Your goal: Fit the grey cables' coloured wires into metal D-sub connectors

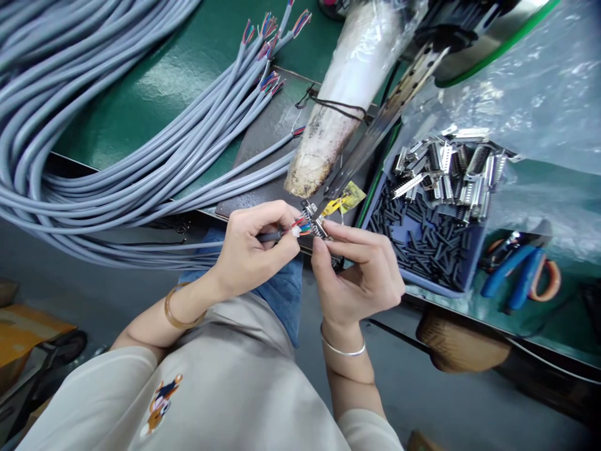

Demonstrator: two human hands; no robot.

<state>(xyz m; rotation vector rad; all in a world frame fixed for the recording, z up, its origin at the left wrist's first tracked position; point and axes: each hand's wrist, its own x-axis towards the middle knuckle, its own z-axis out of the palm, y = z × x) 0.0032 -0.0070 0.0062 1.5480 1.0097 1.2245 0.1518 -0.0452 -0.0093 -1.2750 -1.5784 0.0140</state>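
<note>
My left hand (pixel 251 244) is closed in a pinch on the end of a grey cable (pixel 197 245), whose stripped coloured wires (pixel 300 225) fan out from my fingertips. My right hand (pixel 359 269) is closed on a small metal connector (pixel 315 220), held right against those wires. Both hands meet just off the front edge of the green bench, under a long plastic-wrapped tool (pixel 342 94) that slants down towards them.
A thick bundle of grey cables (pixel 117 144) with stripped ends covers the bench's left. A blue tray (pixel 422 241) holds several black sleeves and metal connectors (pixel 451 166). Blue pliers (pixel 516 275) lie at right. A yellow tag (pixel 347 199) sits nearby.
</note>
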